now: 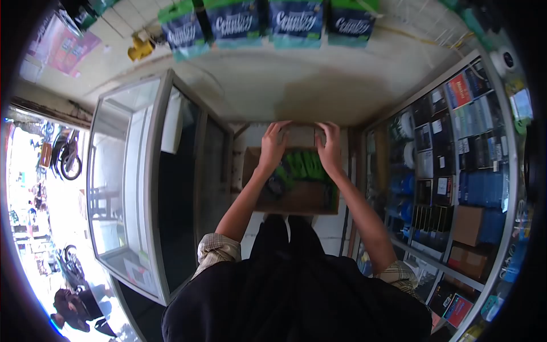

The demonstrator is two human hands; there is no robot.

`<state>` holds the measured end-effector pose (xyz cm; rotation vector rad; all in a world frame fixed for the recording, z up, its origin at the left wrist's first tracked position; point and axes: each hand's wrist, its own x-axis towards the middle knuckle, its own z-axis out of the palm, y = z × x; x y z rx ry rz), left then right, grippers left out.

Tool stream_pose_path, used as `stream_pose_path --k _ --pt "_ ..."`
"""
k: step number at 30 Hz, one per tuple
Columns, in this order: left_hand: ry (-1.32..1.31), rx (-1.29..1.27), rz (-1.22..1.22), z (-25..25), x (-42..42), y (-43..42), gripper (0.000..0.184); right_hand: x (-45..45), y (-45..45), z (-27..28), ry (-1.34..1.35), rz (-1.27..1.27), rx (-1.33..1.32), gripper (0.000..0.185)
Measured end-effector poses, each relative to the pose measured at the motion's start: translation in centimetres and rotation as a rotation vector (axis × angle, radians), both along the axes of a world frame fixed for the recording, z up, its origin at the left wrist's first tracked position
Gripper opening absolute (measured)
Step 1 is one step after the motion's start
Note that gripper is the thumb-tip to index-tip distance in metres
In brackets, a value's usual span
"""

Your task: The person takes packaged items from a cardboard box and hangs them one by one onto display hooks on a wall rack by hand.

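A brown cardboard box [290,200] with an open top sits on the floor in front of my feet, holding several bright green packages [305,164] and a dark coiled item [276,186]. Over the left part of its far side is my left hand [274,142], fingers extended and slightly bent inward. My right hand [329,146] mirrors it on the right, with its fingers also stretched and curved toward the left hand. Between the fingertips runs a thin dark edge; whether they touch it I cannot tell. Nothing clearly shows in either palm.
On the left stands a glass display cabinet [163,199] with a metal frame. A glass case [481,273] full of boxed goods lines the right. Blue and green packs [295,21] hang along the wall ahead. Motorbikes [69,157] and a person [77,308] are outside at left.
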<state>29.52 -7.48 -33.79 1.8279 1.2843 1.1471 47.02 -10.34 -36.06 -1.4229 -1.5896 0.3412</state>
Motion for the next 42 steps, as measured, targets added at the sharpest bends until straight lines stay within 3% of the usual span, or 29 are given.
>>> stream_pose_path --k 2,7,13,14,18,20,23,25,26,28,30,33,37,42 --pt "-0.018 -0.172 0.003 -3.1 -2.4 -1.8 0.032 -1.9 -2.2 -3.1 0.114 0.067 -0.212 0.028" --pt "0.154 -0.314 -0.03 -10.9 -6.4 -5.1 0.041 -5.9 -6.4 -9.1 0.14 0.105 -0.501 0.028" --pt "0.263 -0.571 -0.157 -18.8 -7.5 -7.7 0.06 -9.0 -10.3 -20.5 0.049 -0.197 -0.657 0.043" --pt "0.277 -0.571 -0.17 -20.2 -7.6 -7.8 0.064 -9.5 -10.6 -21.8 0.159 -0.285 -0.683 0.048" --pt "0.265 -0.634 -0.23 -23.6 -7.4 -8.5 0.066 -11.0 -11.0 -24.2 0.337 -0.513 -0.694 0.055" --pt "0.252 -0.491 -0.169 -25.5 -7.3 -9.1 0.063 -11.3 -10.6 -22.8 0.407 -0.57 -0.747 0.054" --pt "0.249 -0.698 -0.151 -23.8 -7.0 -9.0 0.056 -11.5 -11.0 -24.5 0.426 -0.612 -0.778 0.057" --pt "0.271 -0.677 -0.157 -22.7 -7.0 -8.8 0.052 -11.1 -11.2 -26.4 0.377 -0.607 -0.763 0.061" --pt "0.289 -0.657 -0.153 -22.1 -7.0 -8.7 0.048 -10.5 -11.1 -27.0 0.398 -0.467 -0.818 0.059" --pt "0.243 -0.614 -0.137 -20.4 -7.0 -8.1 0.045 -10.2 -10.8 -26.5 0.417 -0.328 -0.86 0.058" --pt "0.192 -0.564 -0.117 -18.5 -6.8 -7.4 0.043 -10.1 -10.4 -25.2 0.375 -0.419 -0.733 0.055" --pt "0.109 -0.43 -0.119 -15.3 -6.2 -6.2 0.042 -10.0 -8.5 -15.1 0.471 -0.483 -0.705 0.057" --pt "-0.076 -0.385 -0.107 -9.8 -4.4 -5.0 0.043 -8.1 -7.1 -7.1 0.621 -0.381 -0.644 0.06" --pt "-0.264 -0.143 -0.126 -1.9 -0.9 -3.7 0.048 -5.4 -6.8 1.7 0.619 -0.227 -0.227 0.068"
